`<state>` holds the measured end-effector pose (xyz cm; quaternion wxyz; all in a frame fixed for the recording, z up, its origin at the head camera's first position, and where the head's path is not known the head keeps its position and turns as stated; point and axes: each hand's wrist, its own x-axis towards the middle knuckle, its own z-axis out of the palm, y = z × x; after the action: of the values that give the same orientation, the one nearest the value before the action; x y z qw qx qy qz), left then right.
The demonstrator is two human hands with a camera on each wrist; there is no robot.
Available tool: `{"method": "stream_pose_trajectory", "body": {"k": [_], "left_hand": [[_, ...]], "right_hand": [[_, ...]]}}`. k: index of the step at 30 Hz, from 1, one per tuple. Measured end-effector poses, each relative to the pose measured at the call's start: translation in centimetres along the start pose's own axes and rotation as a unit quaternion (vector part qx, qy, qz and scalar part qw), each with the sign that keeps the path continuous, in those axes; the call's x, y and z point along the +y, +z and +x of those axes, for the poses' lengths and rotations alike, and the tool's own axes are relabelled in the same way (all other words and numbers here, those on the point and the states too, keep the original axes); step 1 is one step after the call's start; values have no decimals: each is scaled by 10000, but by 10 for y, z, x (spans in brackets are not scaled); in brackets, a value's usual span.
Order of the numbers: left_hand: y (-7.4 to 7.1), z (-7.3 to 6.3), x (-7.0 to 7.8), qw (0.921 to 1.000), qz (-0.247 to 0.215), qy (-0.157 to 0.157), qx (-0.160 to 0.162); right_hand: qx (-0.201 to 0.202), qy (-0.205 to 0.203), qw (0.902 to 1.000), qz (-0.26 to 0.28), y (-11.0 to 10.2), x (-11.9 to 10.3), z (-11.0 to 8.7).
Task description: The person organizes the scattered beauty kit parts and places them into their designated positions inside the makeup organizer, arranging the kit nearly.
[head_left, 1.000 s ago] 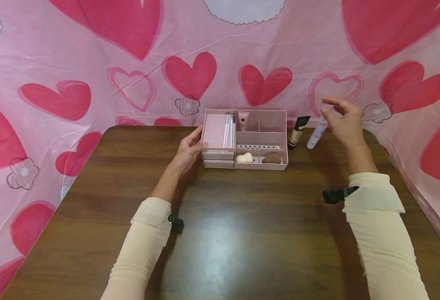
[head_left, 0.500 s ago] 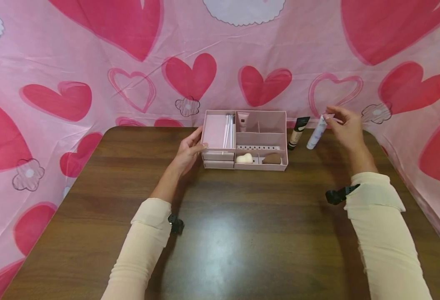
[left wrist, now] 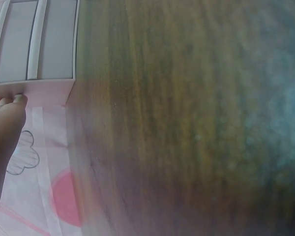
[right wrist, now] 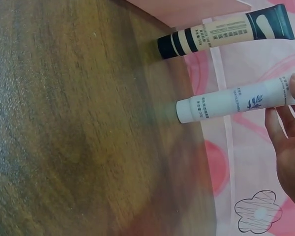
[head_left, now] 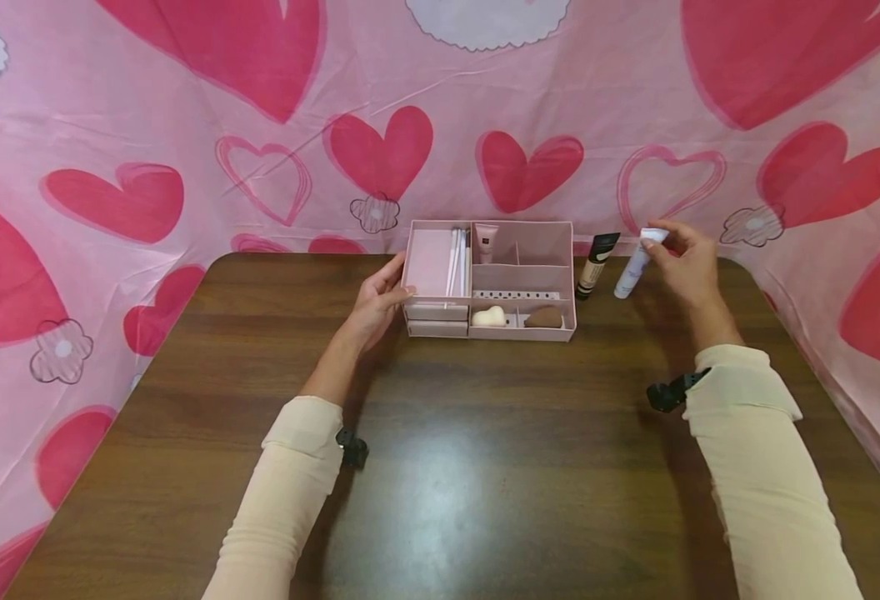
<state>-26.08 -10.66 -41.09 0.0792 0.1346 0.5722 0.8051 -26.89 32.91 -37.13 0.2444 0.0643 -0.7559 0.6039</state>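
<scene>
My right hand [head_left: 686, 265] pinches the flat top end of a white cosmetic tube [right wrist: 241, 101] between thumb and fingers. The tube stands upright on its cap, lavender print along its body. Left of it in the head view stands a black-and-beige concealer tube [head_left: 594, 267]. My left hand [head_left: 375, 304] rests against the left side of a pink makeup organizer [head_left: 522, 335], its fingers fairly straight along the wall and the thumb at the front corner. The left wrist view shows those fingers [left wrist: 7, 105] touching the organizer's side, beside its drawer fronts [left wrist: 56, 42].
Inside the organizer are a small pink tube [head_left: 487, 242], several slim white sticks [head_left: 457, 262], a cream sponge [head_left: 489, 316] and a brown sponge [head_left: 543, 317]. The wooden table [head_left: 440, 467] stretches in front; a pink heart-print cloth [head_left: 455, 75] hangs behind.
My right hand has come down onto the top of the white tube and now pinches it, with the tube's top end showing between the fingers. The left hand and the organizer have stayed put.
</scene>
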Motion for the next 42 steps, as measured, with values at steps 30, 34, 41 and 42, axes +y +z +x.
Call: {"method": "stream_pose_trajectory", "body": {"k": [30, 34, 41, 42], "left_hand": [[-2, 1, -2, 10000, -1, 35, -53], [-3, 0, -3, 10000, -14, 51, -82], [-2, 0, -2, 9999, -53, 42, -96], [-2, 0, -2, 9999, -68, 45, -94]], "right_hand": [[1111, -548, 9922, -162, 3, -4, 19], [1166, -820, 9896, -188, 3, -17, 24], [1191, -1058, 9871, 126, 3, -38, 32], [1186, -1053, 9871, 210, 3, -41, 34]]}}
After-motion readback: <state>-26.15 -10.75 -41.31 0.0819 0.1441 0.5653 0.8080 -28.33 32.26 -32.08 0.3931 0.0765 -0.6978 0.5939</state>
